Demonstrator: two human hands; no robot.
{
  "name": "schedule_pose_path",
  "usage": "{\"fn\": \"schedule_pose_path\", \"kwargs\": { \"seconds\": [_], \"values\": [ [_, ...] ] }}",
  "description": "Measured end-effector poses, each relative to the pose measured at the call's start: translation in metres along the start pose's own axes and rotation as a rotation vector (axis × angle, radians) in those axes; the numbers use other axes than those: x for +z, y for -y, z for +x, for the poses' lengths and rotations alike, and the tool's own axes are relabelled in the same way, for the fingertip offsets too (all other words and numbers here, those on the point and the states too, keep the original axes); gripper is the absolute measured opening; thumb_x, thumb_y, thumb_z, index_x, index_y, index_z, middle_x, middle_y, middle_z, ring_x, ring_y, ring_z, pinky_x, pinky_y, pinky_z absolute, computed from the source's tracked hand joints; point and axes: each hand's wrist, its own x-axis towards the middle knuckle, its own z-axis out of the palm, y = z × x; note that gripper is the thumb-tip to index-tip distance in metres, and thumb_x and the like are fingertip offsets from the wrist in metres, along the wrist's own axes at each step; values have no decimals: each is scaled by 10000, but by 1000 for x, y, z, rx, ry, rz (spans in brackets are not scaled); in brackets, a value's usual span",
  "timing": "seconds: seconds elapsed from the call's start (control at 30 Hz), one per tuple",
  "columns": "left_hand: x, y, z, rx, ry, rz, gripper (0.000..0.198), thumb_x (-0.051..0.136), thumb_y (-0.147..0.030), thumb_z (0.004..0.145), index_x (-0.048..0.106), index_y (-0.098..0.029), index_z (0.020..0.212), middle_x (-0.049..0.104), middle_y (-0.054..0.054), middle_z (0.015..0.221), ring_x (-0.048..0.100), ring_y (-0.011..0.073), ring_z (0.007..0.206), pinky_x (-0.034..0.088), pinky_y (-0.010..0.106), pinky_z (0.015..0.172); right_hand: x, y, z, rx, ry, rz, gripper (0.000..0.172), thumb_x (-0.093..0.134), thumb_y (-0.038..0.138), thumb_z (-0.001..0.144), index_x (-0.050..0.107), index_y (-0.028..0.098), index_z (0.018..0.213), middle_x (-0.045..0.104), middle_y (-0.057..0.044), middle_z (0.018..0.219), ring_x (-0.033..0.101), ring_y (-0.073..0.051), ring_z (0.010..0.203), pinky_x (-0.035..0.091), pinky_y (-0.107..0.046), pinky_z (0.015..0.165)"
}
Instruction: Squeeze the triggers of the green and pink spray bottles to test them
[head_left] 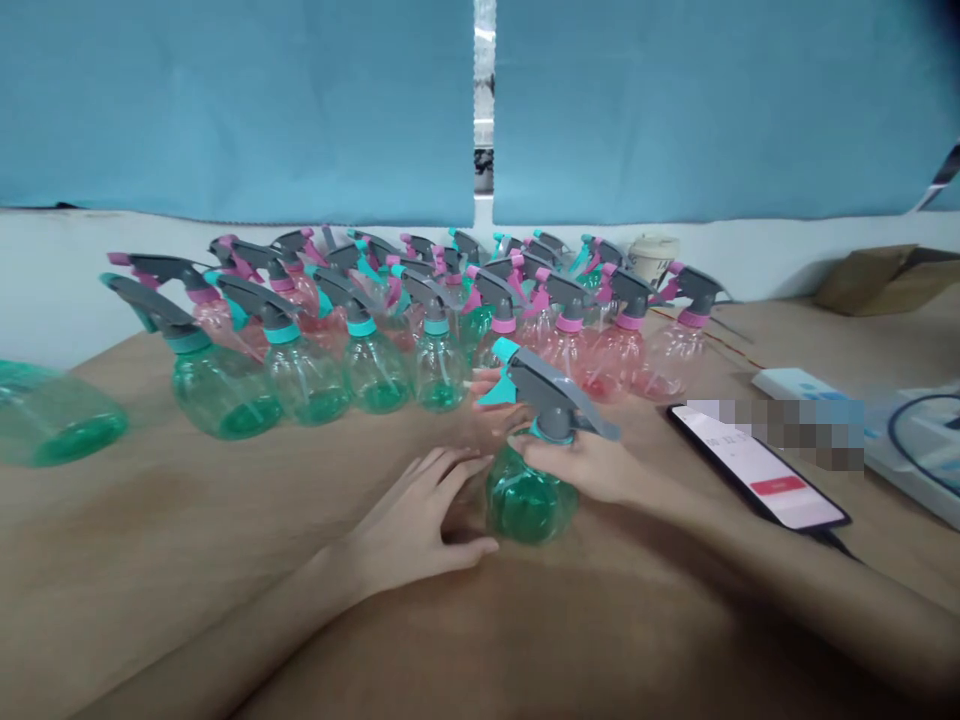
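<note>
A green spray bottle (pixel 529 500) with a grey and teal trigger head (pixel 551 395) stands on the brown table (pixel 225 560) in front of me. My right hand (pixel 585 462) grips its neck just under the head. My left hand (pixel 416 520) rests on the table beside the bottle's base, fingers stretched out and touching its left side. Behind it stand several more spray bottles: green ones (pixel 300 375) at the left, pink ones (pixel 622 355) at the right.
A phone (pixel 757 475) with a lit screen lies to the right. Beyond it are a white device with a cable (pixel 900 440), a paper cup (pixel 652 255) and a cardboard box (pixel 885 280). Another green bottle (pixel 52 415) lies at the far left. Blue curtains hang behind.
</note>
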Motion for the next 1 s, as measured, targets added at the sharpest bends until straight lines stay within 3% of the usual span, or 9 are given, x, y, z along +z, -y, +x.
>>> {"fn": "schedule_pose_path", "kwargs": {
  "seconds": [0.3, 0.43, 0.6, 0.73, 1.0],
  "values": [
    [-1, -3, 0, -33, -7, -50, 683, 660, -358, 705, 328, -223, 1286, 419, 66, 1290, 380, 258, 1180, 314, 401, 986, 0, 1, -2, 13, 11, 147, 534, 487, 66, 686, 444, 274, 1176, 528, -37, 1242, 627, -167, 907, 529, -345, 760],
    [-1, -3, 0, -30, 0, -60, 694, 656, -369, 709, 319, -223, 1299, 410, 69, 1297, 380, 262, 1175, 321, 406, 978, -1, 1, -2, 39, 34, 100, 328, 490, 115, 712, 567, 238, 1006, 650, -20, 990, 636, -151, 802, 512, -348, 767],
    [-1, -3, 0, -42, 13, -45, 669, 625, -418, 728, 320, -241, 1296, 419, 76, 1284, 393, 284, 1160, 329, 436, 959, -2, 5, -1, 74, 70, 38, 174, 465, 145, 712, 614, 221, 764, 640, -1, 789, 600, -139, 724, 496, -328, 725],
    [0, -2, -1, -55, 12, -45, 651, 627, -419, 727, 333, -244, 1281, 415, 77, 1281, 390, 287, 1166, 329, 438, 964, -4, 5, -4, 109, 55, 20, 171, 472, 153, 705, 615, 225, 766, 609, 6, 729, 576, -136, 663, 497, -310, 683],
    [2, -2, -2, -46, -2, -58, 650, 621, -386, 741, 315, -241, 1296, 367, 84, 1318, 347, 276, 1209, 307, 427, 994, -5, 4, -5, 112, 17, 51, 332, 487, 145, 673, 533, 243, 988, 633, 25, 716, 601, -156, 667, 494, -303, 663]
  ]
}}
